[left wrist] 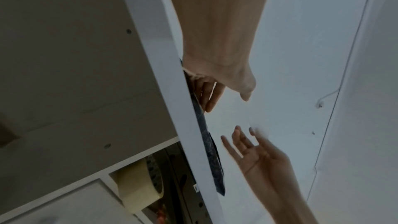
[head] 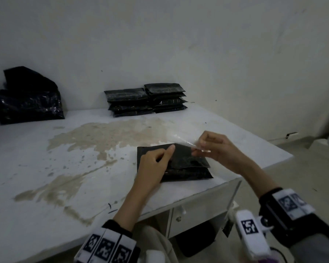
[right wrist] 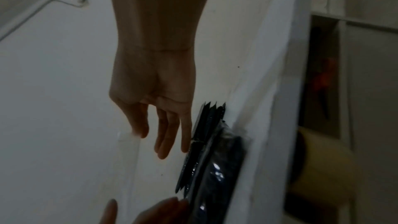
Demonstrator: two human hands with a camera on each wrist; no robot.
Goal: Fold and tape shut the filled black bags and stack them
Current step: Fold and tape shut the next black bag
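My right hand [head: 217,149] is pinching a strip of clear tape [head: 182,142] between thumb and forefinger, the other fingers hanging long and loose, as the right wrist view is showing; the strip is stretching leftward to my left hand [head: 156,164], whose thumb is pointing up against the tape while the remaining fingers are curling down onto the black bag [head: 188,160]; whether the left thumb is truly gripping the tape I cannot tell; that bag is lying folded on top of other black bags near the front right corner of the white table [head: 46,168], close to its edge; the tape is hovering just above the bag's far edge, glinting a little; moving outward, a brownish stain [head: 106,137] is spreading across the tabletop to the left of my hands; at the back against the wall, two stacks of sealed black bags [head: 146,99] are sitting side by side, touching; far left, a heap of larger black bags [head: 30,97] is leaning on the wall; under the table, the left wrist view is showing a roll of tape [left wrist: 137,186] on a shelf.
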